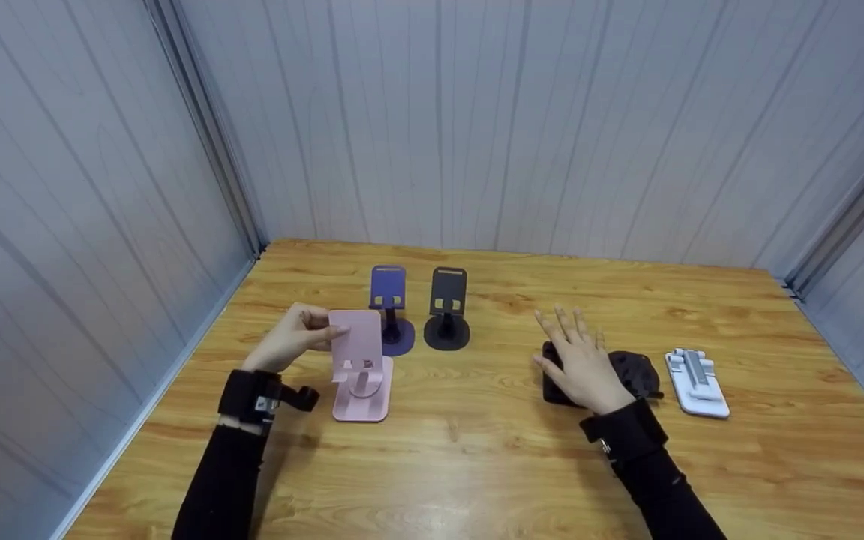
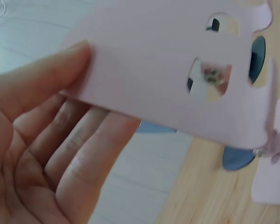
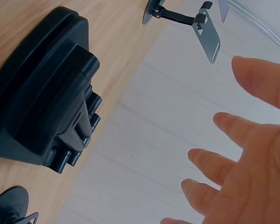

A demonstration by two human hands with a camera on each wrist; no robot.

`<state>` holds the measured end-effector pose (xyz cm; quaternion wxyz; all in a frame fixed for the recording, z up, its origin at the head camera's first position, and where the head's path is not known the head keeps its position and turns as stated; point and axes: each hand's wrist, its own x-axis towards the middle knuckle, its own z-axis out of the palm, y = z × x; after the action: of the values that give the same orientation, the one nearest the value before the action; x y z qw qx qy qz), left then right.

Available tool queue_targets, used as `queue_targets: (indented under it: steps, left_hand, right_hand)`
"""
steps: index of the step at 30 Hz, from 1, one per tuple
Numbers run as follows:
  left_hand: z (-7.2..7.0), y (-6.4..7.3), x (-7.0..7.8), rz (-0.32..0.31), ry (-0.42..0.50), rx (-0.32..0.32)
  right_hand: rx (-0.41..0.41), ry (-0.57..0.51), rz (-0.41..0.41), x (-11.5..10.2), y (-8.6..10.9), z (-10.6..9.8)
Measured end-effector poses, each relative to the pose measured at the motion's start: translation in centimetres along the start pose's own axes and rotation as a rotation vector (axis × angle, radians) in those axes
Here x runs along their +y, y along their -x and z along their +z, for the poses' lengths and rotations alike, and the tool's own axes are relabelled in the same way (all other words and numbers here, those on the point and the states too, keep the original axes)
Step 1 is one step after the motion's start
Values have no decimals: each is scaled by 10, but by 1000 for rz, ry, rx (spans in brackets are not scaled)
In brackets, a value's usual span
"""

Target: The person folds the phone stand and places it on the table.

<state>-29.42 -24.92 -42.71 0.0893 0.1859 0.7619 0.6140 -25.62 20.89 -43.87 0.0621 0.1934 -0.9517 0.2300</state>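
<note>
My left hand (image 1: 286, 341) pinches the upper plate of a pink phone stand (image 1: 357, 341), thumb on the front face and fingers behind it. The stand is unfolded, its base on the table. The left wrist view shows the pink plate (image 2: 158, 74) close up, with two square cutouts. With fingers spread, my right hand (image 1: 588, 371) hovers over a folded black phone stand (image 1: 554, 391), partly covering it in the head view. The right wrist view shows this black stand (image 3: 46, 102) apart from the fingers. A round black stand (image 1: 636, 371) lies beside that hand.
Behind the pink stand, a purple phone stand (image 1: 388, 286) and a dark grey phone stand (image 1: 448, 292) stand upright. A white folded phone stand (image 1: 700, 386) lies at the right. Panel walls (image 1: 477, 135) enclose the wooden table (image 1: 477, 465) at the back and sides.
</note>
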Motion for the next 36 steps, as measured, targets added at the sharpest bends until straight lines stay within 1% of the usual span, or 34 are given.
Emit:
queue_targets:
  steps: [5,10,13,17,20,22,25,28,29,32,36]
  left_hand:
    - [16,-7,3,17,24,90]
    - [40,-14,11,49,75,156]
    - [56,-16,20,82,123,187]
    - [75,-17,35,124,168,214]
    - [88,-17,48,160,172,211]
    - [96,-18,56,184,160,201]
    - [106,-20,67,226,148,165]
    - [114,-24,74,265,139,132]
    - [116,-25,76,276,136,122]
    - [123,-29,79,307,116,118]
    - [133,-35,84,344,85,135]
  right_hand:
    - [-17,-13,-11,-1,0,-1]
    - [-67,-37,-13,-2,0,-1]
    - [-84,-93,-31,-5,-1,0]
    - [-75,-207,-58,-14,-4,4]
    - [-96,-319,-62,-22,-7,9]
    - [-135,-422,-56,-26,-9,14]
    - [-235,-686,-14,-31,-12,21]
    - [-357,-967,58,-34,-15,27]
    - [-387,-1044,85,-36,-16,30]
    - [-440,-1175,126,-38,-16,36]
    - [-449,-1285,147,-39,-16,41]
